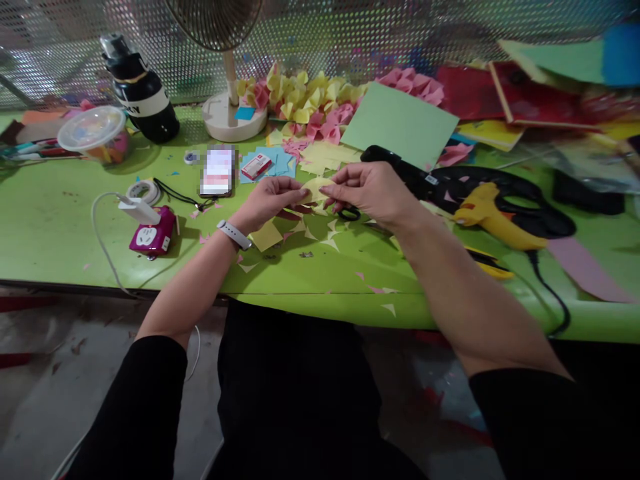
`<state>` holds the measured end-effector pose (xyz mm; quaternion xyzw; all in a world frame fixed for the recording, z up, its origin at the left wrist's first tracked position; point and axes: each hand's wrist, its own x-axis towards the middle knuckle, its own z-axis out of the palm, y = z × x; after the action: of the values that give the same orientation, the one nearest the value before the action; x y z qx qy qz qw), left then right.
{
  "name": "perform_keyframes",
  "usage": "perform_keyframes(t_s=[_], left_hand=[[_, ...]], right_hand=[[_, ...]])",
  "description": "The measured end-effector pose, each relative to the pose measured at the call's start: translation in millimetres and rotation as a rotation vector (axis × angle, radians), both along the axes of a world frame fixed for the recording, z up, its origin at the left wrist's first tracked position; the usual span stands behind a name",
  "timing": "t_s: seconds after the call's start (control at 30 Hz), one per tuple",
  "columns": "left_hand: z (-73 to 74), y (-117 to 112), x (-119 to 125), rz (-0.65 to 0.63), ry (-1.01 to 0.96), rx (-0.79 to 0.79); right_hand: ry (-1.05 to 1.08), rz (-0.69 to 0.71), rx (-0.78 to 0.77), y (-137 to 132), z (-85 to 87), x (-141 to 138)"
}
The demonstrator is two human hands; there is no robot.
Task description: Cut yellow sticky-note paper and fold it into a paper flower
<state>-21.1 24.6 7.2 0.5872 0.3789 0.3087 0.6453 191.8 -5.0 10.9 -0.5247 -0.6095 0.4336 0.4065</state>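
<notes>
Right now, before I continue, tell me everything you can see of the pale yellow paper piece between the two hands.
The pale yellow paper piece looks thin and matte, with a rounded upper edge; its lower outline blends into the paper scraps behind. The left hand pinches its left side and the right hand its right, fingertips covering both ends. It appears held over the green tabletop; whether it is folded I cannot tell.

Plain black cloth sleeves [133,407] at eight and four o'clock, narrow pale lilac wristband [234,235] at nine, black cloth trousers [297,380] at six.
</notes>
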Motion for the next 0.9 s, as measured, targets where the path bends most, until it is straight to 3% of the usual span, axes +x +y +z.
perform_keyframes(t_s=[0.47, 0.53, 0.67, 0.73, 0.83, 0.9], left_hand=[[0.7, 2.8, 0.5, 0.077, 0.062, -0.003], [1.9, 5.0, -1.8, 0.092, 0.059, -0.012], [4.9, 10.8, -7.6, 0.183, 0.031, -0.01], [5.9, 12.9, -9.4, 0.215, 0.019, -0.012], [6.5, 13.7, -10.2, 0.234, 0.023, -0.026], [6.4, 13.4, -10.2, 0.233, 0.026, -0.036]], right_hand=[[-0.002, 0.002, -0.066, 3.6, 4.1, 4.3], [-0.179, 0.0, -0.043, 3.6, 9.0, 14.3], [-0.91, 0.005, 0.01, 6.1, 14.0, 37.7], [-1.142, 0.061, 0.001, 9.1, 8.6, 41.1], [-1.155, 0.148, 0.008, 12.8, -5.3, 30.3], [-1.054, 0.104, 0.06, 13.1, -11.1, 18.6]])
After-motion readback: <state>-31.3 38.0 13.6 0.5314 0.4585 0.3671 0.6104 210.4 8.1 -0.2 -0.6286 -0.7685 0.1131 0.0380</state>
